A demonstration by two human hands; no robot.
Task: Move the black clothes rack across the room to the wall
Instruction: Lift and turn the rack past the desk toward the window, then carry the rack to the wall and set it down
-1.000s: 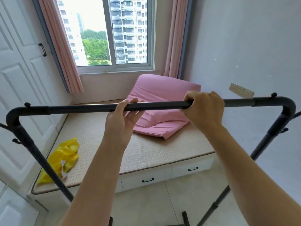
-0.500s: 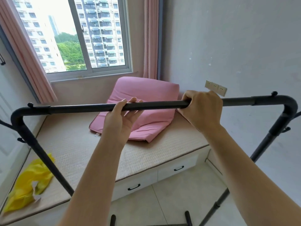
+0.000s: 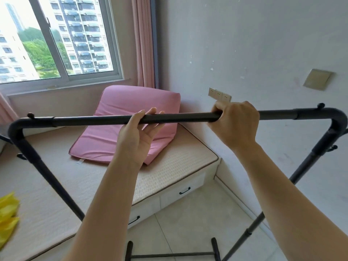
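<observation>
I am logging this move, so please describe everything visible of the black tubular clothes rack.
The black tubular clothes rack looks like matte metal. It has a horizontal top bar with rounded corners, small pegs, and jointed side legs slanting down to a low crossbar. The right hand grips the top bar; the left hand rests against it, fingers nearly straight.

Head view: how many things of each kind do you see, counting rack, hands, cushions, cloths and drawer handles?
Black clothes rack: 1
Hands: 2, left hand and right hand, both on the rack
Pink cushion: 1
Yellow cloth: 1
Drawer handles: 2
Total: 7
</observation>
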